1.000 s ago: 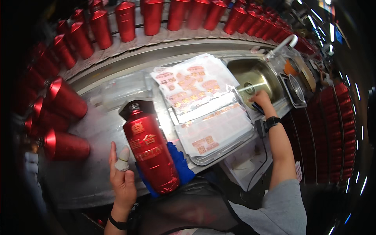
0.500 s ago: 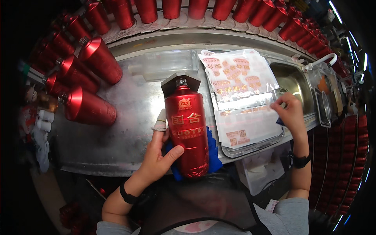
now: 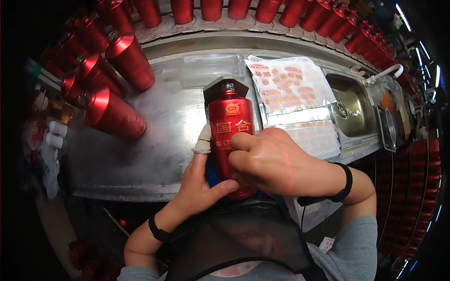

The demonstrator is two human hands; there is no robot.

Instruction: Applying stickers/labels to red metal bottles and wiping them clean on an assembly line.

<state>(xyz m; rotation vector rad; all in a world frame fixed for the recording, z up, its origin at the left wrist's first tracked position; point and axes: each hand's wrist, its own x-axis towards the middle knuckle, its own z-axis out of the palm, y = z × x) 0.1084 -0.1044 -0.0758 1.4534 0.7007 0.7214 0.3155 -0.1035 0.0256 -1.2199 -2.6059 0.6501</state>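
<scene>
A red metallic bottle (image 3: 230,117) with gold lettering lies tilted in front of me, its neck pointing away, in a dark angular holder (image 3: 213,92). My left hand (image 3: 193,189) is closed along the bottle's left side, its thumb near the base and a white wrap on one finger. Over the bottle's front is my right hand (image 3: 274,161), fingers curled tightly; whatever they pinch is hidden. Part of the lettering is covered by that hand. Blue cloth (image 3: 212,174) peeks out under the bottle. Printed transfer sheets (image 3: 293,86) lie on a tray to the right.
Several red bottles (image 3: 115,114) stand on the metal counter (image 3: 159,159) at the left. More bottles (image 3: 211,9) line a curved conveyor (image 3: 225,29) at the back. A clear plastic tray (image 3: 197,65) sits behind the holder. A sink (image 3: 349,105) with a white faucet (image 3: 389,70) is at the right.
My right hand has moved left from the printed sheets onto the front of the bottle. My left hand stays at the bottle's side. The whole view has shifted slightly.
</scene>
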